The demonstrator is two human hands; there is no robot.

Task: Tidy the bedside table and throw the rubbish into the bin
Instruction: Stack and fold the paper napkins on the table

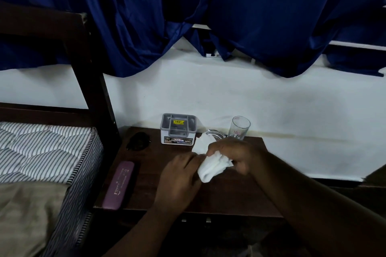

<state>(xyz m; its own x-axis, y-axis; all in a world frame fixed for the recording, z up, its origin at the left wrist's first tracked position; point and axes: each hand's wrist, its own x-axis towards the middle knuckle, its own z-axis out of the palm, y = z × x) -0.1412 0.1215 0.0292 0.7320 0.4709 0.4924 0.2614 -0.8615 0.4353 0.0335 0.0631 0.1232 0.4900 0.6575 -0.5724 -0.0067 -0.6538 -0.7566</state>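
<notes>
The white cloth (211,162) you are handling is soft and crumpled, bunched into thick folds, and it hangs above the middle of the dark wooden bedside table (219,194), one end rising toward the back and the other drooping toward you. Your right hand (234,154) is curled over its upper part, fingers closed around the folds so that it has a firm hold. Your left hand (179,175) is half closed, its fingertips pinching the cloth's near edge from the left; the two hands almost meet over the fabric. At the back of the table stands a small clear plastic box (178,129) with a grey clip lid shut on it and a yellow sticker on top; what is inside cannot be told. Just right of it a clear glass dish (215,134) peeks out from behind the cloth, and beside that an upright drinking glass (239,128) looks empty. A purple case (120,185) lies along the table's left edge, and a dark bundle (139,141) sits near the back left corner.
</notes>
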